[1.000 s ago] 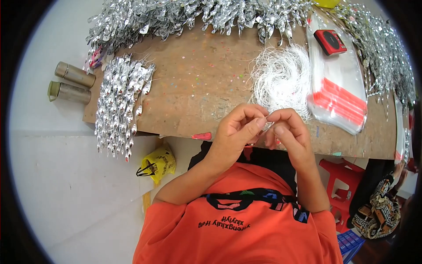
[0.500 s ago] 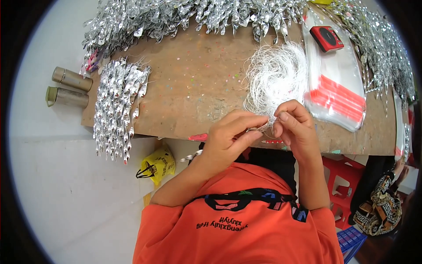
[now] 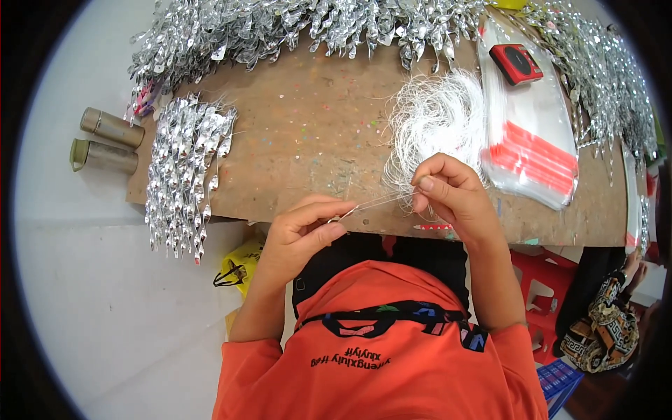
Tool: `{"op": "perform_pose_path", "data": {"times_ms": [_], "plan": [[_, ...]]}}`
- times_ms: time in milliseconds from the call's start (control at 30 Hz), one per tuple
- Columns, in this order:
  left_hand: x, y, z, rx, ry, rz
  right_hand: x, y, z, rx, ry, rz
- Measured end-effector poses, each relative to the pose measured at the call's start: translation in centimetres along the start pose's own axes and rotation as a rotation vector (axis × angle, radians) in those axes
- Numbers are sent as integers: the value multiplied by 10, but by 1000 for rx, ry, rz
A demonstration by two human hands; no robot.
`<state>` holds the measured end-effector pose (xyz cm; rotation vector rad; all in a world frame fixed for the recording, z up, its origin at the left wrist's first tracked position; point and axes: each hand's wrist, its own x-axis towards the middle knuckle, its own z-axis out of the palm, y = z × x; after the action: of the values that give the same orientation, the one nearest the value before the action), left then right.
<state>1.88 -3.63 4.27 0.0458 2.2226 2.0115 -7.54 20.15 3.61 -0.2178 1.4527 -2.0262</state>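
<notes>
A thin white string (image 3: 383, 201) stretches between my two hands over the table's near edge. My left hand (image 3: 297, 234) is closed, thumb and forefinger pinching a small shiny silver piece at the string's left end; most of that piece is hidden by the fingers. My right hand (image 3: 453, 199) pinches the string's other end, its fingers curled. Just behind the right hand lies a loose heap of white strings (image 3: 437, 115). A bunch of twisted silver foil strands (image 3: 183, 164) lies at the left, its lower ends hanging over the table edge.
More silver foil strands (image 3: 280, 31) line the far side of the brown table (image 3: 294, 154). Clear plastic bags (image 3: 535, 164) with a red device (image 3: 516, 64) on top lie at right. Two flasks (image 3: 105, 155) stand out at left. A yellow bag (image 3: 238, 266) and red stool (image 3: 535, 287) are below; another person (image 3: 602, 322) sits right.
My left hand has moved left and slightly down, away from the right hand, drawing the string out between them. My right hand has shifted a little to the left.
</notes>
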Motion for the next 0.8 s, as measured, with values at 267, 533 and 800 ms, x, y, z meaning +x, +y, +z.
{"op": "perform_pose_path", "data": {"times_ms": [267,533,800], "plan": [[-1,-12,-1,-164,51,-74,2,7,-4,234,-16,55],[-6,-22,-8,-204,40,-100,2,11,-6,283,25,30],[-9,-28,-10,-188,-117,-152,-1,10,-1,244,15,50]]}}
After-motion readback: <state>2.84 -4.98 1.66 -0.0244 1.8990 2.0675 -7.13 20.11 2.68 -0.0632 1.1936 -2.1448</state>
